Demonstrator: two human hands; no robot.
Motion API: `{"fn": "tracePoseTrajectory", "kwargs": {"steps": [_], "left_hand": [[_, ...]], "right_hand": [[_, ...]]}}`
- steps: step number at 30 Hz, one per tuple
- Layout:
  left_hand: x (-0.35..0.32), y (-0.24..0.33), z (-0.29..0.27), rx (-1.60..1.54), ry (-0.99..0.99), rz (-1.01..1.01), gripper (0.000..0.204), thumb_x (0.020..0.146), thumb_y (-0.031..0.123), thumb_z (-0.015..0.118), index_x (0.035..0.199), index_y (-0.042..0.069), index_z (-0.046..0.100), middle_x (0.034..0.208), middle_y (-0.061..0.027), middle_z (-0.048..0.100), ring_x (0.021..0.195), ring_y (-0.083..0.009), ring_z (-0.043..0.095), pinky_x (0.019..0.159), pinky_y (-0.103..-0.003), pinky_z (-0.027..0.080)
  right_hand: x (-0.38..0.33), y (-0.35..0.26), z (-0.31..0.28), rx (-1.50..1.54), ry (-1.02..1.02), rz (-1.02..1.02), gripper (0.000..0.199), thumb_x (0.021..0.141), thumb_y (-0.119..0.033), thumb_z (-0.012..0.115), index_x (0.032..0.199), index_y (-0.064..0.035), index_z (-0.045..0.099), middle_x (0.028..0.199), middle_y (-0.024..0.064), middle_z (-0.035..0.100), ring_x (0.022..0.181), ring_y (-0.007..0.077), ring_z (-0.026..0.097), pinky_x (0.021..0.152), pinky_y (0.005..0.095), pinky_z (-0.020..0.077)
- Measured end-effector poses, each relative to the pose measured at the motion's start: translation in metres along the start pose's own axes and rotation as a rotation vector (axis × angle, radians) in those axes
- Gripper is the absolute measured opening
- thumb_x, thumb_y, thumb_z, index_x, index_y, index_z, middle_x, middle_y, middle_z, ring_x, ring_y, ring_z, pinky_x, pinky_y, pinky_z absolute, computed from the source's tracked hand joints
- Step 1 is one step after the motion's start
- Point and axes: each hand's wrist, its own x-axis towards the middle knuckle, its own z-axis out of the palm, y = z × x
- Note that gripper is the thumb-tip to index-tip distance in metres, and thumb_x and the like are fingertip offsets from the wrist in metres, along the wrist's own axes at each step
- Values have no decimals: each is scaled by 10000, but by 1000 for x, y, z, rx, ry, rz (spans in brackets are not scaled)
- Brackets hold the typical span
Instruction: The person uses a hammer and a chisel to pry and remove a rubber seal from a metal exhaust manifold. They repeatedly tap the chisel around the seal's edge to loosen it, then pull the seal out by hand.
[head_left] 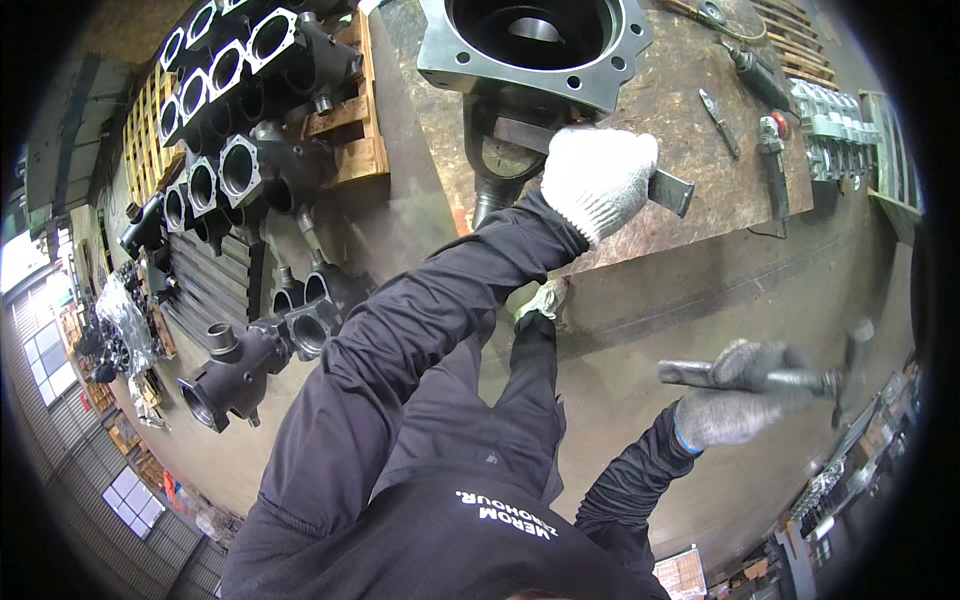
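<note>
My left hand (598, 182), in a white knit glove, is closed round a flat dark metal bar (672, 193). The bar's far end reaches the underside of a large black metal casting (515, 88) on the workbench; whether it touches cannot be made out. That casting has a wide round bore and a square flange with bolt holes. Off to the right, away from the bench, my right hand (735, 405) wears a grey glove and grips a hammer (800, 382) by its handle. The hammer's head is smeared by motion.
On the worn workbench (660, 240) lie a marker-like tool (718, 122), a black power tool (758, 78) and another hand tool (773, 165). Silvery parts (838, 130) stand beyond its right edge. More black castings (240, 170) are stacked on pallets at left, some near the floor.
</note>
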Motion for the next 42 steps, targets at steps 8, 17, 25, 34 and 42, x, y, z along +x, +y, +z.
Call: {"fn": "tracePoseTrajectory", "kwargs": {"steps": [8,17,25,34,42], "left_hand": [[1,-3,3,27,30,6,97,750,183,676,784,105,630,674,-113,648,636,-306,674,574,-408,507],[-2,-6,-3,7,93,35,53,761,146,640,749,96,626,634,-110,644,598,-291,672,540,-415,497],[-2,-8,-5,-1,96,41,68,755,157,655,738,98,625,642,-113,640,600,-298,670,548,-409,500],[-2,-9,-9,-29,41,19,88,740,154,688,787,107,630,665,-117,635,634,-315,665,578,-407,502],[-2,-14,-17,-33,51,14,100,741,179,702,764,116,628,661,-114,633,632,-314,664,578,-397,500]], "right_hand": [[-11,8,1,-389,-140,489,527,1040,-511,381,1119,-8,518,698,51,535,659,206,625,449,427,504],[-11,26,5,-665,-259,-98,373,1062,-384,406,1051,-41,550,672,35,505,511,152,531,410,285,414],[-13,-3,6,88,89,9,505,1055,-489,358,956,-27,536,692,89,558,453,129,495,429,291,422],[10,-20,-3,46,-377,40,384,1049,-376,430,1131,-34,585,818,92,610,672,215,607,619,378,519],[-8,9,-4,-932,-299,-89,503,1037,-391,427,1345,7,439,1105,165,638,952,258,584,848,394,463]]}}
